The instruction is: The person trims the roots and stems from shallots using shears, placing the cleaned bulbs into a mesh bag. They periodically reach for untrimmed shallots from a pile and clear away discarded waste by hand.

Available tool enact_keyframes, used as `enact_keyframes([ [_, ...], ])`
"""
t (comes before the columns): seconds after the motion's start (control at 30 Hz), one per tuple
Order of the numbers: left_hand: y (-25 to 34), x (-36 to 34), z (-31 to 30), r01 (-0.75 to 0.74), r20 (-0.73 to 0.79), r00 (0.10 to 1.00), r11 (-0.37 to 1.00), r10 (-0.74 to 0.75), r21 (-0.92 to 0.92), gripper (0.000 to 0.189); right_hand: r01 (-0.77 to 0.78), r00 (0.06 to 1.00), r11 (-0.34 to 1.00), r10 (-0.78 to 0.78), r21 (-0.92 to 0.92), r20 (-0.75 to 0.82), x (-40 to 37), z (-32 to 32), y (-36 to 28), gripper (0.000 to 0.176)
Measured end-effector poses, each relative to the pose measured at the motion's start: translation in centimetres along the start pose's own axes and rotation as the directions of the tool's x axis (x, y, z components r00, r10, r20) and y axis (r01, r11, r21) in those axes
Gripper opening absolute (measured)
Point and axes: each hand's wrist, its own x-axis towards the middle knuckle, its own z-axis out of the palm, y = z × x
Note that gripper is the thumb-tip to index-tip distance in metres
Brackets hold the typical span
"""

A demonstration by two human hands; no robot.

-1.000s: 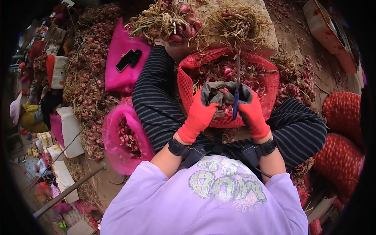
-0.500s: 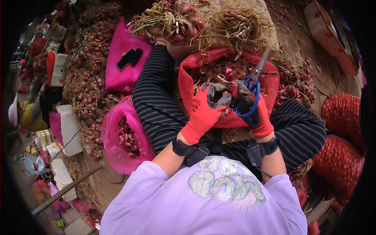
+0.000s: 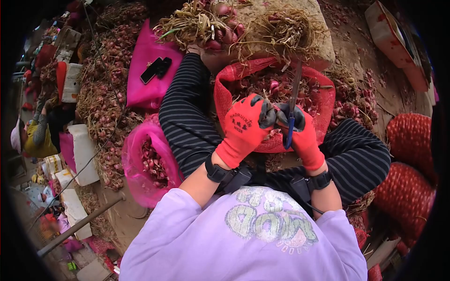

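Observation:
My left hand point(image 3: 246, 124), in a red glove with dark fingertips, is closed with its fingers curled against those of my right hand. Whatever lies between the fingertips is hidden. My right hand point(image 3: 303, 133), gloved the same way, grips blue-handled scissors point(image 3: 291, 117); their blades point away from me and appear edge-on. Both hands are over a red mesh bag point(image 3: 226, 86), its rim rolled open. Inside it are shallots point(image 3: 274, 85) and dry skins. Beyond the bag, bunches of shallots point(image 3: 229, 35) with dried stalks rest on a worn block point(image 3: 255, 40).
On my left, a pink bag point(image 3: 133, 180) holds shallots, and a phone point(image 3: 151, 70) lies on pink plastic point(image 3: 136, 91). A long shallot heap point(image 3: 105, 89) stretches beyond, with another person point(image 3: 37, 136) past it. Full red sacks point(image 3: 403, 196) stand at right.
My hands have come together and the left has turned its back upward. The scissors have swung from slanting right to nearly upright, edge-on. The shallot seen between my fingers is now hidden.

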Motion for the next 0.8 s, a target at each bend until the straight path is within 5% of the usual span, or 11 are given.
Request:
enact_keyframes([
  [0.07, -0.2, 0.2, 0.3, 0.147, 0.018, 0.989, 0.967, -0.147, -0.210, 0.022, -0.037, 0.999, 0.999, 0.037, 0.037, -0.002, 0.1, -0.3, 0.0, 0.025],
  [0.13, -1.0, 0.1, 1.5, 0.355, 0.102, 0.929, 0.775, -0.356, -0.523, 0.021, -0.046, 0.999, 0.993, 0.047, 0.108, -0.010, 0.4, -0.9, 0.9, 0.023],
  [0.27, -4.0, -0.6, 2.7, 0.448, 0.205, 0.887, 0.658, -0.414, -0.605, 0.024, -0.097, 0.995, 0.922, 0.090, 0.374, 0.038, 0.4, -1.2, 1.1, 0.022],
  [0.37, -3.2, -1.1, 1.9, 0.505, 0.358, 0.783, 0.185, -0.510, -0.843, 0.028, -0.126, 0.992, 0.928, 0.111, 0.350, 0.063, 0.3, -1.1, 0.4, 0.022],
  [0.47, -1.3, -0.2, 0.8, 0.468, 0.383, 0.880, 0.389, -0.280, -0.793, 0.029, -0.164, 0.985, 0.914, 0.132, 0.371, 0.110, 0.6, -1.6, 2.0, 0.022],
  [0.53, -2.5, -1.0, 1.7, 0.426, 0.304, 0.901, 0.502, -0.309, -0.753, 0.028, -0.174, 0.985, 0.852, 0.151, 0.494, 0.086, 0.7, -0.8, 2.0, 0.022],
  [0.57, -5.3, -2.8, 4.1, 0.398, 0.219, 0.912, 0.616, -0.348, -0.679, 0.028, -0.162, 0.987, 0.903, 0.145, 0.398, 0.072, 0.7, -0.5, 2.0, 0.023],
  [0.63, -5.8, -2.6, 4.1, 0.412, 0.198, 0.899, 0.600, -0.391, -0.686, 0.030, -0.135, 0.991, 0.972, 0.128, 0.192, 0.049, 0.9, -0.1, 2.1, 0.025],
  [0.8, -2.7, -1.0, 1.5, 0.459, 0.423, 0.843, 0.036, -0.332, -0.888, 0.038, -0.185, 0.981, 0.911, 0.193, 0.369, 0.017, 0.7, -0.6, 0.6, 0.027],
])
